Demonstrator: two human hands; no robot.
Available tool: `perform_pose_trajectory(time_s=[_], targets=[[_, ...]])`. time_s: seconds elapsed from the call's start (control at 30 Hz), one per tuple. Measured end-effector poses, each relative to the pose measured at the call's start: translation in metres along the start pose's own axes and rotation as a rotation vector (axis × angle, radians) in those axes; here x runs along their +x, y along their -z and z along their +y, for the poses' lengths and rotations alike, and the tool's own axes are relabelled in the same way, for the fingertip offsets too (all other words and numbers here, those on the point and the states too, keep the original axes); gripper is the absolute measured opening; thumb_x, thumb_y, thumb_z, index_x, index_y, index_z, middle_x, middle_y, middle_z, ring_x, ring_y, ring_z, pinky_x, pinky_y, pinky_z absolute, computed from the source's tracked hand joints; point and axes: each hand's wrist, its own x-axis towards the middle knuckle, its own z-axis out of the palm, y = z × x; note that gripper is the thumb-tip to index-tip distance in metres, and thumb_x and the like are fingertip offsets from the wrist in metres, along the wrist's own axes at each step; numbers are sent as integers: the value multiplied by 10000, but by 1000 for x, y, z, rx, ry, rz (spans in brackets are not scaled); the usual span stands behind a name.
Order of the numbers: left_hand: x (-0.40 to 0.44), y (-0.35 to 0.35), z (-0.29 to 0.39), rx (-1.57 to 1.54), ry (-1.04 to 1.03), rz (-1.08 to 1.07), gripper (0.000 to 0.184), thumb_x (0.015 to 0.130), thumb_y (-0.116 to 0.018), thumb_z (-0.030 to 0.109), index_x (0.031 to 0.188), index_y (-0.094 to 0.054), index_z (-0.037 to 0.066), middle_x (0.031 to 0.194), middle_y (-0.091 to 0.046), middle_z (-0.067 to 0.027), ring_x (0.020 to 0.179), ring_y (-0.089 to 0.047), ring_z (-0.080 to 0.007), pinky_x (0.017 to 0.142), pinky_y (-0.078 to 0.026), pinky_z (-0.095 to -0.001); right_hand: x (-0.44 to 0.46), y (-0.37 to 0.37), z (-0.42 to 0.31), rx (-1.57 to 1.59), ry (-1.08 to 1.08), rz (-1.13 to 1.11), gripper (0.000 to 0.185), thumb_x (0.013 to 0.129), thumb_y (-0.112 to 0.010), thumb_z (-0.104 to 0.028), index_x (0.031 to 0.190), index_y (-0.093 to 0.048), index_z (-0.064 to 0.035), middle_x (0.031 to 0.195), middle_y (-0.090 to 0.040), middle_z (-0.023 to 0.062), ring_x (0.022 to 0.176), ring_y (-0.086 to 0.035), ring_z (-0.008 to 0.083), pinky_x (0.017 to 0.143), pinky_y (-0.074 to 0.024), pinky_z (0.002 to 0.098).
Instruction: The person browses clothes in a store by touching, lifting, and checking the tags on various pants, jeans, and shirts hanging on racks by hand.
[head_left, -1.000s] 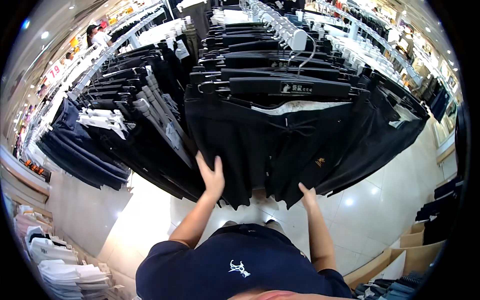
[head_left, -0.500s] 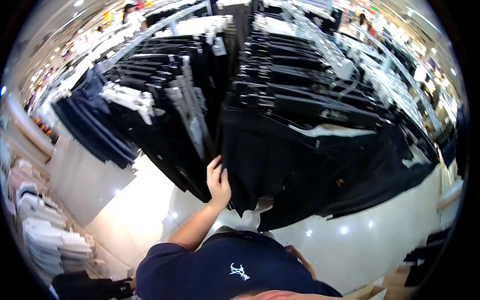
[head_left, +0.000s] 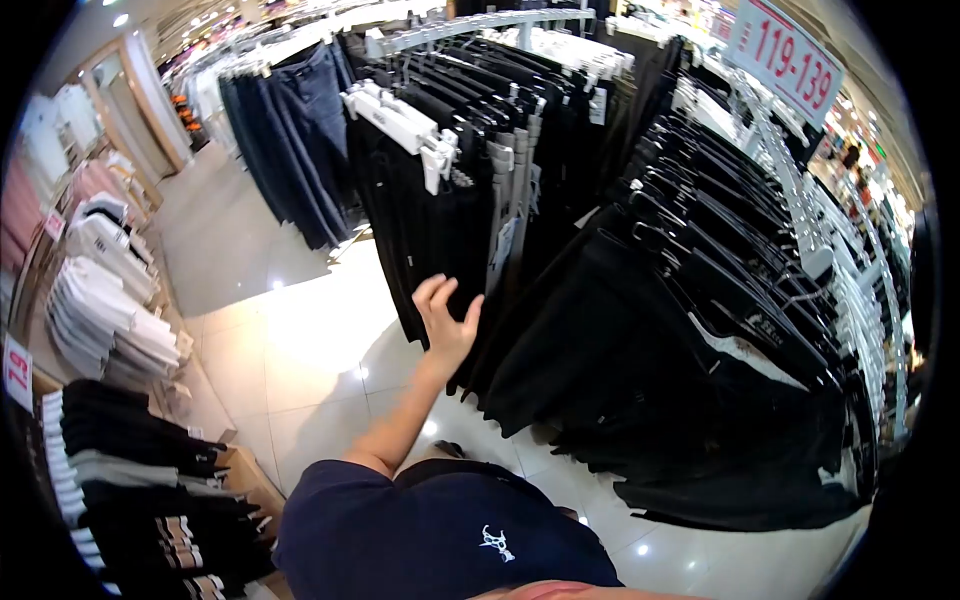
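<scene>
My left hand [head_left: 447, 318] is raised at the centre, fingers apart and slightly curled, holding nothing. It is in front of black trousers [head_left: 400, 215] that hang from a white hanger [head_left: 400, 125]. Grey garments [head_left: 508, 190] hang just right of them. To the right of the hand, black shorts [head_left: 600, 330] hang in a dense row on black hangers. My right hand is out of sight.
Dark blue trousers [head_left: 300, 130] hang at the upper left. Folded white shirts [head_left: 100, 315] and black clothes [head_left: 140, 440] lie on shelves at the left. A price sign [head_left: 785, 60] stands at the upper right. Pale floor tiles [head_left: 235, 345] show between the shelves and racks.
The view has swung left, so the black shorts sit further right. My left hand has come away from the shorts and lifted. My right hand has dropped out of view.
</scene>
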Motion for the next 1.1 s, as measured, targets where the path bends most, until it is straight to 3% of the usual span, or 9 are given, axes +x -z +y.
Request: perform_pose_trajectory(time_s=[0.1,0.27,0.43,0.47,0.67,0.77,0.93,1.0,1.1], targets=[[26,1,-24,73,101,-56,633,654,-687,46,1169,-321,12,1108,-384,-175,1049,-388,-314,914,-312,-343,12,10,-7,-52,9,-81,346,786,-492,-122,1103,-486,15,808,-600,120,620,-573,157,437,-449,239],[-15,7,-61,8,607,-386,306,817,-478,63,1114,-417,18,884,-567,-245,870,-540,-395,723,-436,-380,34,21,-33,-127,25,-177,352,789,-464,-160,1099,-490,3,808,-592,129,641,-563,195,463,-432,279],[-69,22,-93,196,585,-219,158,817,-486,80,935,-499,-24,791,-554,-263,747,-537,-416,627,-429,-407,50,15,-53,-140,-11,-196,391,795,-323,-299,1011,-532,-49,830,-577,145,695,-545,293,534,-395,379],[-73,27,-97,229,658,-175,132,825,-472,69,903,-515,-29,774,-559,-255,737,-551,-394,624,-428,-386,36,12,-65,-160,19,-197,244,804,-492,-219,995,-573,-90,821,-614,82,748,-593,202,637,-453,328],[-53,65,-108,282,683,81,129,860,-427,69,943,-484,-12,788,-565,-211,703,-551,-305,665,-425,-345,15,-4,-68,-307,51,23,223,778,-532,-260,884,-602,-77,732,-610,61,634,-580,174,541,-441,297],[-39,81,-120,265,677,116,145,863,-431,110,902,-487,-18,753,-557,-191,668,-532,-281,656,-420,-328,63,27,-27,-1715,699,-239,230,781,-509,-288,833,-623,-95,755,-617,50,677,-589,169,616,-464,297],[-15,108,-137,162,626,79,205,829,-493,143,752,-506,-47,605,-493,-105,566,-421,-140,553,-382,-279,50,-6,-65,-1607,1028,-398,257,785,-502,-302,847,-618,-80,782,-617,88,731,-589,200,652,-452,301],[-11,112,-142,91,596,96,241,827,-510,159,702,-482,-46,556,-441,-71,541,-376,-113,509,-353,-265,27,-55,-109,-937,233,-198,278,796,-504,-314,874,-620,-73,817,-619,115,781,-585,217,684,-442,299],[-11,114,-156,109,614,76,238,819,-519,150,687,-469,-41,528,-417,-74,508,-360,-123,480,-339,-274,10,-119,-173,-872,522,-325,382,809,-556,-301,1044,-546,1,850,-599,64,767,-537,125,694,-429,253]])
